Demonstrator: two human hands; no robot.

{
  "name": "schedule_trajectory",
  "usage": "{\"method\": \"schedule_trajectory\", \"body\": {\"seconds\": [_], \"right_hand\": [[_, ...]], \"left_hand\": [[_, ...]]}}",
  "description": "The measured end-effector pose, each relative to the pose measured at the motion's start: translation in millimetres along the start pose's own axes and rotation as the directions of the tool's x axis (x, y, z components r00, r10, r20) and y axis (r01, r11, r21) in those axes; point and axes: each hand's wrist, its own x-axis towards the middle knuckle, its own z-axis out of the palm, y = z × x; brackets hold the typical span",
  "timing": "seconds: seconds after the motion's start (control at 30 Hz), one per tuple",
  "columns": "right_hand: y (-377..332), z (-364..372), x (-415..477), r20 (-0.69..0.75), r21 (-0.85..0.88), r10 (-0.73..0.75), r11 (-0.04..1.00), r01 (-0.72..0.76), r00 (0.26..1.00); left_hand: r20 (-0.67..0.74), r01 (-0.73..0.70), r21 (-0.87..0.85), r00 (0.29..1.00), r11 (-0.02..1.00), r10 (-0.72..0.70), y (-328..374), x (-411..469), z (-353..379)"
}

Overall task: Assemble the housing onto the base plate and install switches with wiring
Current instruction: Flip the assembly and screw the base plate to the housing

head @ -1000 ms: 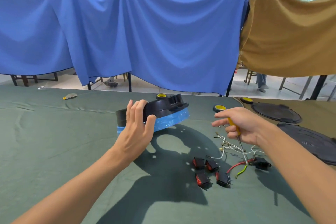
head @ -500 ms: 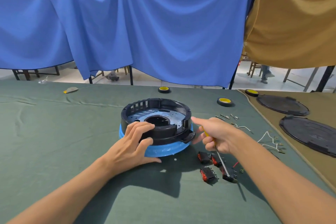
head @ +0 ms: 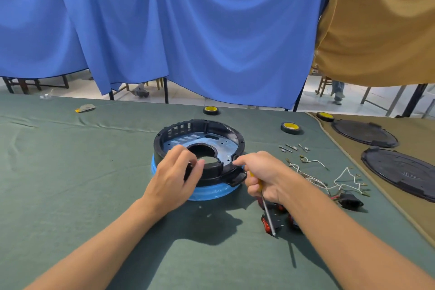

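Housing (head: 213, 173), a black ring, sits on the blue base plate (head: 211, 192) mid-tabletop (head: 70, 172). My left hand (head: 175, 176) curls over its near rim. My right hand (head: 263, 174) grips a screwdriver (head: 267, 209), forefinger touching the rim. I should probably seat it squarely before fastening.

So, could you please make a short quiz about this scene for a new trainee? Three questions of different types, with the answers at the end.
1. True or false: the right hand holds a screwdriver with its shaft pointing down toward the table.
2. What does the black housing sit on? A) the blue-wrapped base plate; B) the brown cloth; C) a stack of switches.
3. How many yellow-centred tape rolls lie on the far side of the table?

Key: 1 true; 2 A; 3 three.
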Motion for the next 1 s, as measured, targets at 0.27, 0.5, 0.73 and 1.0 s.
{"method": "schedule_trajectory", "body": {"seconds": [0.27,0.5,0.73,1.0], "right_hand": [[9,12,3,0.109,0.093,-0.038,0.995,0.028,0.993],[-8,-46,17,0.038,0.131,-0.056,0.990,0.050,0.998],[-16,-118,35,-0.039,0.412,-0.053,0.909,0.065,0.998],[4,-147,53,-0.156,0.439,0.049,0.898,0.024,0.987]], "left_hand": [[-0.058,0.156,0.196,0.987,0.968,-0.148,-2,11,10],[0.088,0.096,0.481,0.984,0.871,-0.157,46,28,50],[0.224,0.070,0.738,0.913,0.671,-0.341,74,40,98],[0.322,-0.043,0.730,0.902,0.682,-0.288,48,34,94]]}}
